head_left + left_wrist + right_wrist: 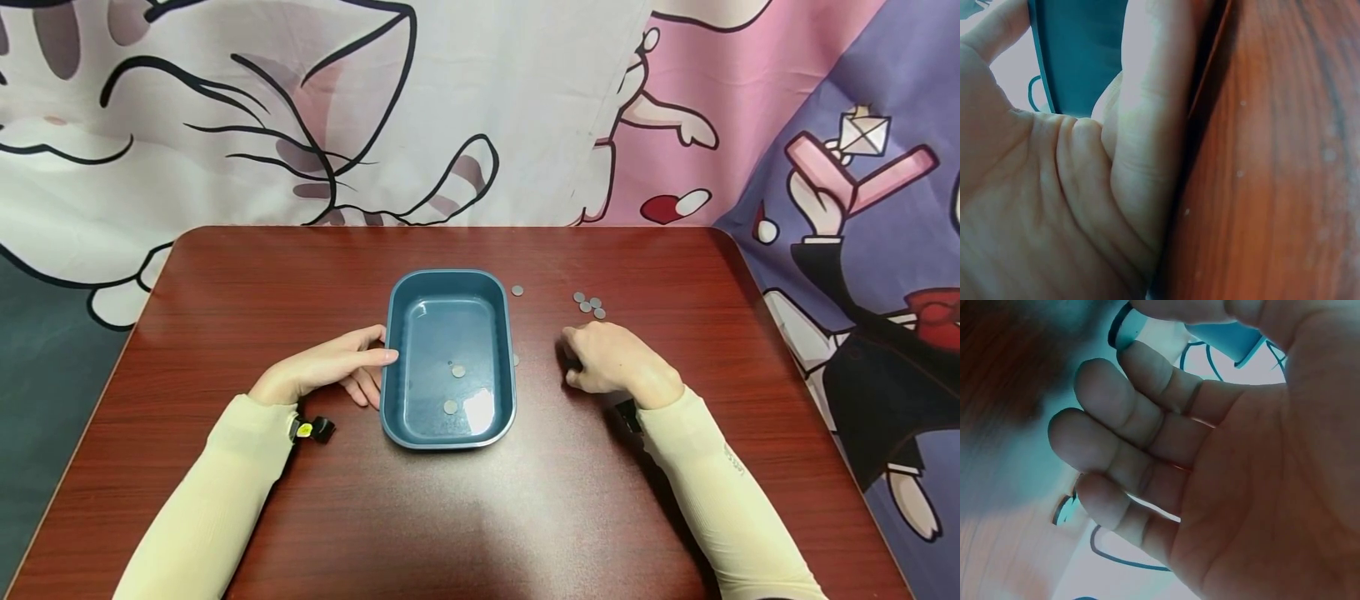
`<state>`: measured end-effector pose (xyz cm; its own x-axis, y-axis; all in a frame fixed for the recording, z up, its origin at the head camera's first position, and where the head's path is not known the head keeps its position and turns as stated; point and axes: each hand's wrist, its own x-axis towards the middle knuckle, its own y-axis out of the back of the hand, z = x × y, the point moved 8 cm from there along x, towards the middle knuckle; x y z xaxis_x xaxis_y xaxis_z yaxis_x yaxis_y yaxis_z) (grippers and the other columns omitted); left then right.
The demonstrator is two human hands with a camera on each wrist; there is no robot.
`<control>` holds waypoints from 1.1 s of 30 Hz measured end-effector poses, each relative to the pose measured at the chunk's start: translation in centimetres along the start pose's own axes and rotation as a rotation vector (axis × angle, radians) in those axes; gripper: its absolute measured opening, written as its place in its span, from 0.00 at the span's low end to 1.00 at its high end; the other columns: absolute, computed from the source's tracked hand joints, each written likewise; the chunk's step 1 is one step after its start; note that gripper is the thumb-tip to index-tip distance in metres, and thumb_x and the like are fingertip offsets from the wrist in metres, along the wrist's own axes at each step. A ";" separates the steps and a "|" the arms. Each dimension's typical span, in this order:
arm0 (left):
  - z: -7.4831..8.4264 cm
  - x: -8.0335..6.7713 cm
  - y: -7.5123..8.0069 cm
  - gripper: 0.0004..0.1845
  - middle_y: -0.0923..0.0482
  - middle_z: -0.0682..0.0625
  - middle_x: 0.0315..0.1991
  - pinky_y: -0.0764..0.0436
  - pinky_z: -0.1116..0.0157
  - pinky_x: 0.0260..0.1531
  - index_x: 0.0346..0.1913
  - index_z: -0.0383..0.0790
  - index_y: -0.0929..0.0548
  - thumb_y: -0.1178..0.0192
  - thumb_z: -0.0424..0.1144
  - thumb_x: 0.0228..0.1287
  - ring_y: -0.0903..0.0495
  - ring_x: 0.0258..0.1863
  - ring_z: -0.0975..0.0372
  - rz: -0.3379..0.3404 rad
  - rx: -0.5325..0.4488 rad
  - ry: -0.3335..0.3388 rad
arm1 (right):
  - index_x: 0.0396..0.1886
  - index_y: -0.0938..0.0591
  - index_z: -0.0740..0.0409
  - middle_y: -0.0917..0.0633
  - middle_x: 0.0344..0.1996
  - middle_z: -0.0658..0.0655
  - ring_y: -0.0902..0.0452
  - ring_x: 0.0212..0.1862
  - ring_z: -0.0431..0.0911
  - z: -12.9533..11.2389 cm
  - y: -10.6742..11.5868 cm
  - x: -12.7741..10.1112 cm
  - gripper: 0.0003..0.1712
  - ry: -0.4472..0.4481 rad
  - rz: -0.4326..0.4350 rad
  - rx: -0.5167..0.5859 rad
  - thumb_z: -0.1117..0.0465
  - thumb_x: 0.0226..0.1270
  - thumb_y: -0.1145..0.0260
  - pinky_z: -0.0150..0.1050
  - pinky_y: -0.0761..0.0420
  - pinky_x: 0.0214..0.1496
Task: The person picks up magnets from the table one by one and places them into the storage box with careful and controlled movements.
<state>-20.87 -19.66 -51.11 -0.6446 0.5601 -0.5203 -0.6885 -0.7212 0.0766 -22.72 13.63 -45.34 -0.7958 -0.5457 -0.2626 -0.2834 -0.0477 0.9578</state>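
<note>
The left hand [330, 367] rested flat-fingered against the tray's [393, 333] nine-o'clock wall. The right hand [611, 360] hovered curled, apparently empty, at three o'clock. Two coins [458, 372] lay inside; more loose coins [589, 305] waited at one o'clock, probably needing pinching next.

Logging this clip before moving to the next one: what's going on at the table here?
A person sits at a reddish-brown wooden table with a blue rectangular plastic tray in front. The left hand rests against the tray's left side, fingers fairly straight. The right hand lies curled on the table right of the tray, near a cluster of small grey round coins. Two coins lie inside the tray; whether the right hand's grip holds one cannot be told.
</note>
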 end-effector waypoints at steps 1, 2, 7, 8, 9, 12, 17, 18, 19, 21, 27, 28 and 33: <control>0.0 0.0 0.0 0.25 0.11 0.35 0.37 0.10 0.52 0.33 0.60 0.39 0.34 0.44 0.55 0.78 0.09 0.34 0.43 0.000 0.000 -0.001 | 0.30 0.25 0.55 0.23 0.21 0.51 0.24 0.26 0.49 0.0 0.1 0.0 0.16 0.003 0.007 0.000 0.56 0.53 0.24 0.52 0.18 0.37; 0.1 0.0 0.0 0.24 0.11 0.35 0.37 0.10 0.52 0.33 0.60 0.39 0.34 0.44 0.54 0.78 0.09 0.34 0.43 0.001 0.000 -0.003 | 0.29 0.25 0.55 0.23 0.21 0.50 0.24 0.26 0.49 -0.1 0.2 0.0 0.16 0.006 0.014 -0.001 0.57 0.53 0.24 0.52 0.18 0.37; 0.2 -0.1 0.0 0.23 0.11 0.34 0.37 0.10 0.52 0.33 0.60 0.38 0.34 0.45 0.53 0.79 0.09 0.34 0.43 -0.003 -0.003 -0.010 | 0.29 0.25 0.55 0.23 0.20 0.50 0.25 0.25 0.48 -0.3 0.7 0.0 0.16 0.028 0.036 0.004 0.57 0.54 0.25 0.51 0.19 0.36; 0.2 -0.1 0.0 0.24 0.11 0.34 0.37 0.10 0.52 0.33 0.61 0.38 0.34 0.45 0.54 0.79 0.09 0.34 0.43 -0.004 -0.003 -0.012 | 0.29 0.25 0.55 0.23 0.20 0.49 0.25 0.25 0.47 -0.3 0.8 0.0 0.15 0.032 0.040 0.003 0.57 0.54 0.25 0.51 0.19 0.36; 0.2 -0.1 -0.1 0.24 0.11 0.34 0.37 0.10 0.52 0.33 0.61 0.38 0.34 0.45 0.54 0.79 0.09 0.34 0.43 -0.006 -0.004 -0.013 | 0.30 0.25 0.55 0.23 0.20 0.49 0.25 0.25 0.47 -0.4 0.9 0.0 0.15 0.035 0.043 0.005 0.57 0.54 0.25 0.50 0.19 0.36; 0.2 0.0 -0.1 0.26 0.11 0.35 0.38 0.10 0.52 0.34 0.63 0.38 0.34 0.45 0.54 0.78 0.09 0.34 0.43 -0.010 -0.004 -0.016 | 0.29 0.25 0.55 0.23 0.20 0.49 0.26 0.25 0.47 -0.6 1.3 -0.1 0.15 0.044 0.063 0.007 0.57 0.54 0.26 0.50 0.20 0.34; 0.3 -0.1 -0.1 0.27 0.10 0.35 0.39 0.10 0.52 0.34 0.64 0.39 0.34 0.44 0.55 0.78 0.09 0.35 0.43 -0.012 -0.006 -0.018 | 0.29 0.26 0.54 0.24 0.19 0.47 0.26 0.24 0.46 -1.0 2.0 0.0 0.14 0.061 0.099 0.010 0.56 0.54 0.27 0.48 0.21 0.33; 0.3 -0.1 -0.1 0.27 0.10 0.35 0.39 0.10 0.52 0.34 0.64 0.39 0.34 0.44 0.55 0.78 0.09 0.35 0.43 -0.010 -0.005 -0.017 | 0.29 0.25 0.54 0.24 0.19 0.47 0.26 0.24 0.45 -1.1 2.1 0.0 0.14 0.066 0.103 0.012 0.56 0.55 0.27 0.47 0.21 0.33; 0.3 -0.2 -0.1 0.27 0.10 0.35 0.39 0.10 0.52 0.34 0.64 0.38 0.34 0.44 0.55 0.78 0.09 0.35 0.43 -0.009 -0.005 -0.015 | 0.30 0.25 0.54 0.24 0.19 0.47 0.26 0.24 0.45 -1.2 2.2 0.0 0.14 0.069 0.107 0.012 0.56 0.55 0.27 0.47 0.21 0.33; 0.3 -0.2 -0.1 0.27 0.10 0.35 0.39 0.10 0.52 0.34 0.63 0.38 0.34 0.44 0.55 0.78 0.09 0.35 0.43 -0.009 -0.005 -0.015 | 0.30 0.25 0.54 0.23 0.20 0.46 0.27 0.25 0.44 -1.4 2.4 0.1 0.14 0.074 0.116 0.011 0.55 0.56 0.27 0.46 0.21 0.33; 0.2 -0.3 -0.1 0.28 0.10 0.35 0.39 0.09 0.53 0.35 0.67 0.38 0.34 0.44 0.54 0.78 0.09 0.36 0.43 -0.022 -0.010 -0.024 | 0.29 0.25 0.53 0.24 0.19 0.46 0.29 0.24 0.43 -1.9 2.7 0.1 0.15 0.094 0.166 0.018 0.54 0.56 0.27 0.43 0.24 0.30; 0.2 -0.3 -0.1 0.28 0.10 0.35 0.39 0.09 0.53 0.35 0.67 0.38 0.34 0.45 0.54 0.78 0.08 0.36 0.43 -0.023 -0.009 -0.025 | 0.29 0.25 0.53 0.24 0.19 0.46 0.29 0.24 0.43 -2.0 2.8 0.1 0.14 0.101 0.181 0.021 0.54 0.56 0.27 0.43 0.24 0.30; 0.1 -0.2 -0.1 0.28 0.10 0.34 0.39 0.09 0.53 0.35 0.67 0.38 0.34 0.45 0.54 0.78 0.08 0.36 0.43 -0.023 -0.007 -0.026 | 0.26 0.27 0.52 0.26 0.18 0.45 0.28 0.24 0.42 -2.6 3.5 0.0 0.15 0.141 0.269 0.019 0.54 0.56 0.28 0.41 0.26 0.29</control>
<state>-20.69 -19.66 -50.87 -0.6368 0.5873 -0.4996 -0.7013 -0.7105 0.0587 -22.25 11.28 -41.71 -0.7619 -0.6473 0.0203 -0.0838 0.1296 0.9880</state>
